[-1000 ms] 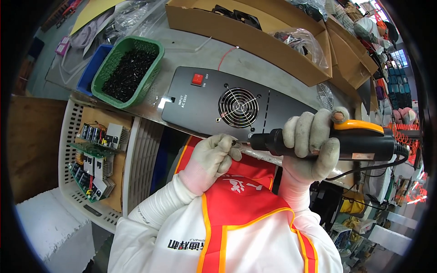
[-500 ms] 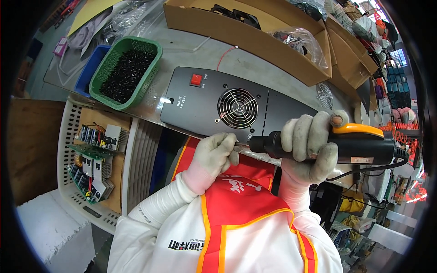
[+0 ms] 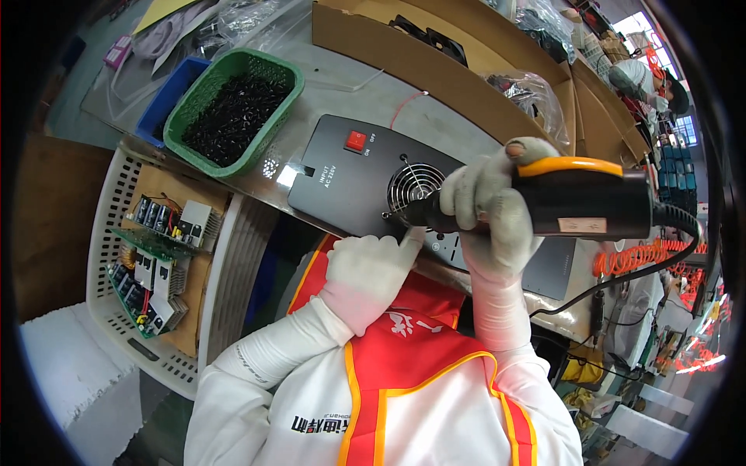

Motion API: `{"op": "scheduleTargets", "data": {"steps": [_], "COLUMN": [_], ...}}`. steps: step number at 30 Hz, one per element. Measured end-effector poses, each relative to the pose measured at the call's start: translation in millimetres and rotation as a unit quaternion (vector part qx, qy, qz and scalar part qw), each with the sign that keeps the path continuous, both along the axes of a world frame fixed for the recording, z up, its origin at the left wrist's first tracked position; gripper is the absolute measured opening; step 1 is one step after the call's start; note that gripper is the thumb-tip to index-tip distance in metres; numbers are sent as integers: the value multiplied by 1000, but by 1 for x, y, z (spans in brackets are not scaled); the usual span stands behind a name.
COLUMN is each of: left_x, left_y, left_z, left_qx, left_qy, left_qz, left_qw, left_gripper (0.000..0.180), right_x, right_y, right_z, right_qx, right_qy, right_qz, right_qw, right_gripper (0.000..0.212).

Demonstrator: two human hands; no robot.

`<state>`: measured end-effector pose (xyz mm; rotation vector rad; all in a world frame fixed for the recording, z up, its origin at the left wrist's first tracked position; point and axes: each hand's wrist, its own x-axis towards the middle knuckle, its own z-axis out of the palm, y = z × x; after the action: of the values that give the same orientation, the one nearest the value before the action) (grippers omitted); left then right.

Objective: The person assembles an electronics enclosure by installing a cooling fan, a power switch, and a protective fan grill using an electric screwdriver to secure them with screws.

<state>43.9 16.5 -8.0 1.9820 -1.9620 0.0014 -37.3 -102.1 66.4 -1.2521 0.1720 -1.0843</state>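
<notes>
My right hand [image 3: 493, 206], in a whitish glove, is wrapped round a black electric screwdriver [image 3: 579, 203] with an orange lever on top. Its nose points left and covers part of the round fan grille [image 3: 416, 186] on a dark grey metal panel [image 3: 342, 182]. Just below the nose is my gloved left hand [image 3: 367, 272], its index finger reaching up to the tool's front end and the other fingers curled. Whatever its fingertips pinch is hidden, as is the screwdriver's tip. A red rocker switch [image 3: 356, 140] sits on the panel's upper left.
A green basket [image 3: 291, 97] of small black screws stands beside a blue bin [image 3: 151, 116]. Behind the panel lies a cardboard box [image 3: 466, 78] holding black fans. Left of me, a white crate [image 3: 105, 256] holds circuit boards [image 3: 148, 272]. The screwdriver's cable [image 3: 645, 272] trails right.
My right hand has carried the screwdriver up and left over the fan grille. My left hand has shifted slightly right, its index finger now stretched out. The view has shifted a little.
</notes>
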Motion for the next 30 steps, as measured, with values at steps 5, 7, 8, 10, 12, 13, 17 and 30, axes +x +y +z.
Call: {"op": "scheduleTargets", "data": {"steps": [5,7,8,10,12,13,17,30], "left_x": [1,0,1,2,2,2,1,11], "left_y": [-4,-5,-5,-6,-6,-7,-3,-2], "left_z": [-8,-7,-9,-10,-9,-9,-11,-3], "left_qx": [-33,-15,-15,-26,-30,-32,-57,-9], "left_qy": [-15,-39,-35,-19,-10,-5,31,16], "left_qz": [-4,11,12,-1,-8,-16,-11,-27], "left_qw": [999,999,999,999,999,999,998,999], "left_gripper": [34,33,33,31,30,29,6,20], "right_x": [10,13,14,16,19,20,30,10], "right_y": [2,3,3,5,6,5,4,-1], "right_z": [-2,0,2,3,4,0,-1,2], "right_qx": [5,9,22,31,10,-15,-79,-57], "right_qy": [16,30,53,80,88,81,56,55], "right_qz": [-14,-18,-20,-21,1,9,65,140], "right_qw": [1000,999,998,996,996,997,993,987], "right_gripper": [41,40,40,41,43,38,27,30]}}
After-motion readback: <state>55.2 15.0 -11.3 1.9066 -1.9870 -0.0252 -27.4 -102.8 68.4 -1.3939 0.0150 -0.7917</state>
